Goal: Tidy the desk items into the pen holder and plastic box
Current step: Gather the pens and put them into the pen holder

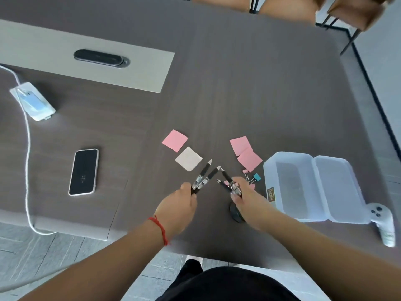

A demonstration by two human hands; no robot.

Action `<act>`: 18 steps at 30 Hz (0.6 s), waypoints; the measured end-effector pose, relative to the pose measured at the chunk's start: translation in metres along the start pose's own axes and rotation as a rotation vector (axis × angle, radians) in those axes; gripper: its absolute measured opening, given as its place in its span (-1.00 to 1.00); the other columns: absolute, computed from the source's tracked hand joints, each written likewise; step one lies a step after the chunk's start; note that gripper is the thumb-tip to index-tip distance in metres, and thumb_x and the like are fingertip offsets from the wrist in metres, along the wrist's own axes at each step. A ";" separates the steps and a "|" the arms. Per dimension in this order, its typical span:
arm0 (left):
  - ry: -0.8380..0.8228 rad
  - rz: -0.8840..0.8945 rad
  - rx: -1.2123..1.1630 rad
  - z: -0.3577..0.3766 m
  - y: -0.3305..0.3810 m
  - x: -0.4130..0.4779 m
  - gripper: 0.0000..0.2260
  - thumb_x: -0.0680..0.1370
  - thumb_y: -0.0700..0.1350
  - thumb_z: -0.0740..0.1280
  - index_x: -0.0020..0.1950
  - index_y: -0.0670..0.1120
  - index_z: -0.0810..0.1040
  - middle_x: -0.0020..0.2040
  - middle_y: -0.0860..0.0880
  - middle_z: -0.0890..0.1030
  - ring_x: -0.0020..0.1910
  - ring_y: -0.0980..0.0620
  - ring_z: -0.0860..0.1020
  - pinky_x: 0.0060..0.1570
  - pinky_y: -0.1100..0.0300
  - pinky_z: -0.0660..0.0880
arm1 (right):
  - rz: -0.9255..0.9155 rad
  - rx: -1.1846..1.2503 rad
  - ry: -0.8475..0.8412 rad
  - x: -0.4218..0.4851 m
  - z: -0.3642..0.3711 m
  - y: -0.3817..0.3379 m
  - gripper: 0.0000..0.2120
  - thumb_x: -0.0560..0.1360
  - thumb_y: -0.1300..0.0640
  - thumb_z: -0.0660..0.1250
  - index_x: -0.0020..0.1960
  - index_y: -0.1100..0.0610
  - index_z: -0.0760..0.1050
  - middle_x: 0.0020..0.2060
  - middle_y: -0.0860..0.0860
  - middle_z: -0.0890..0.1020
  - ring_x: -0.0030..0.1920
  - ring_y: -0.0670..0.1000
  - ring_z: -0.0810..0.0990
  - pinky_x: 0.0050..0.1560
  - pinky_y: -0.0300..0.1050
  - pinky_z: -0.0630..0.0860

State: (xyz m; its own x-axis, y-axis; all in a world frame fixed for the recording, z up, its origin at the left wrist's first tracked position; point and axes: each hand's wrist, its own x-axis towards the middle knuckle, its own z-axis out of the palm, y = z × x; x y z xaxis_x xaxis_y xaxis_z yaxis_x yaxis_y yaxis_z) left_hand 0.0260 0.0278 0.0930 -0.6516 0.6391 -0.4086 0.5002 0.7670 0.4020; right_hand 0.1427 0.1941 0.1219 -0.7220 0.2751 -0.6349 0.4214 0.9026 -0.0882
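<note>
The left hand (pixel 176 206) and right hand (pixel 246 199) each clench two black gel pens (pixel 204 177), tips fanned forward, so one could slip from either bundle before reaching the dark pen holder (pixel 235 213) under the right wrist, beside the open plastic box (pixel 269 170).

Grey-brown wood-grain bench (pixel 249 83). Pink notes (pixel 175 140), one beige note (pixel 188 158). Black pens (pixel 205 173). Pink clip (pixel 245 172), teal clip (pixel 256 177). Translucent white box (pixel 269 170). Red wristband (pixel 160 227).
</note>
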 end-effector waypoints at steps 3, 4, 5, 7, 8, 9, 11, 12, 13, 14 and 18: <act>-0.058 0.208 0.089 -0.003 0.046 -0.016 -0.76 0.63 0.02 0.02 0.03 -0.12 0.36 -0.21 -0.08 0.53 -0.21 -0.14 0.51 -0.19 0.05 0.41 | 0.051 0.297 0.130 -0.025 -0.002 0.046 -0.64 0.64 0.04 0.10 0.43 -0.07 0.24 0.03 0.06 0.58 -0.07 0.04 0.56 -0.14 -0.17 0.45; -0.105 0.255 0.174 0.001 0.062 -0.019 -0.75 0.63 -0.01 0.04 0.08 -0.14 0.40 -0.18 -0.10 0.53 -0.11 -0.17 0.56 -0.12 0.00 0.45 | 0.085 0.331 0.126 -0.034 0.005 0.062 -0.66 0.64 0.05 0.11 0.41 -0.08 0.28 -0.03 0.04 0.59 -0.17 0.00 0.54 -0.25 -0.21 0.41; -0.149 0.292 0.267 0.007 0.075 -0.020 -0.76 0.63 -0.07 0.06 0.12 -0.16 0.42 -0.14 -0.11 0.54 -0.01 -0.20 0.58 -0.05 -0.03 0.47 | 0.121 0.314 0.069 -0.039 0.010 0.073 -0.67 0.63 0.07 0.13 0.38 -0.09 0.31 -0.06 0.04 0.60 -0.24 -0.03 0.52 -0.29 -0.22 0.39; -0.259 0.357 0.468 0.018 0.096 -0.013 -0.74 0.61 -0.16 0.08 0.19 -0.20 0.47 0.06 -0.16 0.56 0.10 -0.23 0.57 -0.03 -0.03 0.48 | 0.173 0.314 -0.010 -0.046 0.018 0.081 -0.65 0.63 0.10 0.13 0.39 -0.08 0.33 0.08 0.07 0.62 -0.11 0.01 0.58 -0.18 -0.19 0.44; -0.311 0.392 0.555 0.023 0.105 -0.009 -0.72 0.60 -0.19 0.09 0.21 -0.20 0.49 0.14 -0.17 0.55 0.13 -0.23 0.56 -0.04 -0.02 0.48 | 0.224 0.315 -0.025 -0.045 0.023 0.083 -0.64 0.62 0.12 0.13 0.40 -0.07 0.33 0.18 0.08 0.60 0.03 0.07 0.59 -0.08 -0.16 0.46; -0.339 0.418 0.611 0.028 0.110 -0.004 -0.70 0.58 -0.21 0.09 0.22 -0.20 0.51 0.18 -0.17 0.53 0.15 -0.23 0.55 -0.01 -0.02 0.49 | 0.267 0.307 -0.042 -0.043 0.026 0.084 -0.64 0.62 0.15 0.13 0.40 -0.04 0.34 0.23 0.10 0.57 0.12 0.11 0.57 0.01 -0.14 0.47; -0.392 0.419 0.683 0.035 0.117 0.003 -0.68 0.58 -0.22 0.09 0.25 -0.20 0.52 0.23 -0.16 0.52 0.20 -0.22 0.54 0.08 -0.05 0.49 | 0.294 0.295 -0.056 -0.035 0.034 0.084 -0.67 0.60 0.17 0.15 0.35 0.02 0.38 0.21 0.11 0.58 0.15 0.12 0.56 0.06 -0.10 0.49; -0.405 0.419 0.720 0.037 0.119 0.005 -0.67 0.58 -0.23 0.09 0.25 -0.20 0.52 0.24 -0.17 0.52 0.21 -0.21 0.53 0.11 -0.05 0.49 | 0.272 0.278 -0.041 -0.030 0.037 0.084 -0.67 0.59 0.18 0.16 0.33 0.04 0.40 0.20 0.11 0.58 0.14 0.12 0.56 0.07 -0.08 0.49; -0.410 0.421 0.737 0.037 0.119 0.006 -0.67 0.58 -0.23 0.08 0.25 -0.19 0.53 0.24 -0.17 0.52 0.21 -0.21 0.53 0.12 -0.05 0.49 | 0.264 0.259 -0.049 -0.027 0.036 0.082 -0.67 0.57 0.20 0.18 0.32 0.06 0.42 0.18 0.10 0.59 0.14 0.12 0.56 0.08 -0.07 0.50; -0.409 0.430 0.748 0.038 0.119 0.008 -0.67 0.58 -0.23 0.08 0.25 -0.19 0.53 0.24 -0.17 0.52 0.21 -0.21 0.53 0.12 -0.04 0.49 | 0.236 0.231 -0.040 -0.021 0.039 0.082 -0.68 0.56 0.22 0.19 0.30 0.09 0.45 0.16 0.10 0.59 0.14 0.12 0.57 0.08 -0.07 0.50; -0.432 0.366 0.729 0.045 0.115 0.016 -0.67 0.58 -0.21 0.08 0.24 -0.19 0.54 0.24 -0.16 0.53 0.21 -0.20 0.53 0.12 -0.03 0.48 | 0.201 0.175 0.009 -0.003 0.043 0.076 -0.73 0.52 0.26 0.24 0.19 0.15 0.55 0.10 0.13 0.58 0.07 0.15 0.60 0.04 -0.04 0.54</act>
State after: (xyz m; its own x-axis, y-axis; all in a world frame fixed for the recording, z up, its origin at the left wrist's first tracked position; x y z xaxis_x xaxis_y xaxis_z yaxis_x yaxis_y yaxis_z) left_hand 0.0989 0.1293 0.0959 -0.1855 0.7023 -0.6873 0.9640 0.2655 0.0110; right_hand 0.2005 0.2475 0.0847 -0.6186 0.4468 -0.6463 0.6449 0.7586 -0.0929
